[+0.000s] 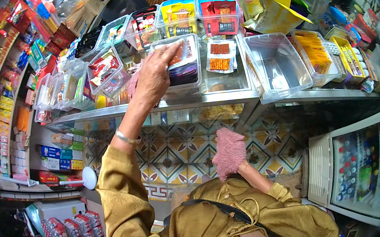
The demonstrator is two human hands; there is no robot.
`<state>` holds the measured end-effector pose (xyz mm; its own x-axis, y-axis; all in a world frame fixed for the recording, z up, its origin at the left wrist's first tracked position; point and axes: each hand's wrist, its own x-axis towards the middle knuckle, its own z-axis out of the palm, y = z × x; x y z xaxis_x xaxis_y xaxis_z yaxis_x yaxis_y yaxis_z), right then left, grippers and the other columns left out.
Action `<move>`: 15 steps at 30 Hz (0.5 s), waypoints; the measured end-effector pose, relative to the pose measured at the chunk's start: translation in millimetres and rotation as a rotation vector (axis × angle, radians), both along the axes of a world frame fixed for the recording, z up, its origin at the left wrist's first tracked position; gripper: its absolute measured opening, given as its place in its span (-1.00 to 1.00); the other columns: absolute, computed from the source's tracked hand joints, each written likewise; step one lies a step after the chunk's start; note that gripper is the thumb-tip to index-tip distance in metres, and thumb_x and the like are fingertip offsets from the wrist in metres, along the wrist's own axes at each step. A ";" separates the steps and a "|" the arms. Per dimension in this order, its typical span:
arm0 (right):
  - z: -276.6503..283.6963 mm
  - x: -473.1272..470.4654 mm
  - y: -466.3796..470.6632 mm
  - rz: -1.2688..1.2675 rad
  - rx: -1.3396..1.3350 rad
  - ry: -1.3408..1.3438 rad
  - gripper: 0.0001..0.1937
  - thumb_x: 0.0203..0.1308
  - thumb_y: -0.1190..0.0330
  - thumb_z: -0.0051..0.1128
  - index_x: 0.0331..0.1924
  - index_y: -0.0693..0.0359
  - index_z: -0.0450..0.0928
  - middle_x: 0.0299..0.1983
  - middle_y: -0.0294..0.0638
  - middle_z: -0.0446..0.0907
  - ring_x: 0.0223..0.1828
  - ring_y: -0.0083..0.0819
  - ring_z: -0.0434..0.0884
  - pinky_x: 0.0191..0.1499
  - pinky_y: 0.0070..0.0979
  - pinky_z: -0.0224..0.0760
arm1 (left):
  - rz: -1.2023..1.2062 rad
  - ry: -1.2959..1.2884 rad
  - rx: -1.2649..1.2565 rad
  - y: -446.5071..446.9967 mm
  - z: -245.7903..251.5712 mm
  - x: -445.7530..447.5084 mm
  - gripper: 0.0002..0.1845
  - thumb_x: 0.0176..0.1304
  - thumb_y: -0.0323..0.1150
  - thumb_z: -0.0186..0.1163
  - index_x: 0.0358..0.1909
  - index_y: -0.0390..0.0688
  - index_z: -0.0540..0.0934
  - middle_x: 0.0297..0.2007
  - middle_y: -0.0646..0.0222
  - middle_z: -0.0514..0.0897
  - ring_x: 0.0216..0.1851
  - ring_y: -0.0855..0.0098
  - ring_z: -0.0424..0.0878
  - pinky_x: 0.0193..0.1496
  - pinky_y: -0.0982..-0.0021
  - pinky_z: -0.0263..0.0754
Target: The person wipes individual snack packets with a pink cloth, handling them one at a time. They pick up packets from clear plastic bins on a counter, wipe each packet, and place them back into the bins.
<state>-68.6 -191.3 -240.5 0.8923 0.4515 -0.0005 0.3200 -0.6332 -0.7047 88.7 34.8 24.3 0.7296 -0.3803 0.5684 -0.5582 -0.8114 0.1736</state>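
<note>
My left hand [156, 69], with a bangle at the wrist, reaches over a clear plastic box [198, 65] on the glass counter. Its fingers touch a white and orange-brown snack packet [188, 52] lying on top of dark packets [184, 74] in that box. The thumb is hidden, so whether the packet is gripped cannot be told. Held low in front of my body, a fluffy pink cloth [229, 151] covers most of my right hand [243, 169]. More pink cloth [134, 82] shows behind my left wrist. Right of the box, snack packets [221, 56] lie on the glass.
An unfilled clear bin [278, 65] overhangs the counter's metal edge [223, 97]. Yellow packets [314, 53] fill another bin. Boxes of bagged snacks [180, 17] line the back. Stocked shelves [5, 107] stand left, a glass-door drinks fridge [365, 167] right. Patterned tiles [184, 155] cover the floor.
</note>
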 end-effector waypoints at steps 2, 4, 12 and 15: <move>-3.7 2.4 -11.9 0.029 -0.149 0.002 -0.51 0.23 0.32 0.13 0.23 0.23 0.33 0.15 -0.20 0.45 0.22 -0.31 0.41 0.26 -0.41 0.23 | 0.089 0.072 0.258 -1.2 -14.6 18.1 -0.52 0.21 -0.54 0.01 0.20 -0.07 0.48 0.03 0.07 0.56 0.10 0.10 0.52 0.15 0.14 0.34; -5.3 5.7 -25.9 0.041 -0.238 -0.074 -0.44 0.15 0.21 0.16 0.22 0.25 0.34 0.15 -0.14 0.45 0.22 -0.23 0.40 0.25 -0.36 0.24 | 0.092 0.195 0.326 2.9 -28.0 24.2 -0.47 0.17 -0.60 0.01 0.22 -0.05 0.46 0.09 0.12 0.53 0.15 0.06 0.46 0.21 0.15 0.31; -24.0 23.1 -43.1 -0.025 -0.097 -0.009 -0.49 0.00 0.20 0.27 0.05 0.22 0.43 -0.07 -0.17 0.51 0.02 -0.28 0.50 0.11 -0.44 0.32 | -0.088 0.677 0.241 24.5 -36.6 37.2 -0.18 0.13 -0.25 0.23 0.47 0.03 0.15 0.43 0.08 0.15 0.46 0.06 0.08 0.48 0.15 -0.10; -9.9 30.4 -41.7 0.012 -0.166 0.020 -0.48 -0.06 0.16 0.28 0.00 0.22 0.45 -0.10 -0.15 0.50 -0.01 -0.23 0.51 0.09 -0.43 0.33 | -0.144 0.910 -0.043 34.9 -26.4 37.9 -0.09 0.15 0.06 0.25 0.49 0.03 0.11 0.50 0.10 -0.01 0.52 0.14 -0.08 0.51 0.16 -0.21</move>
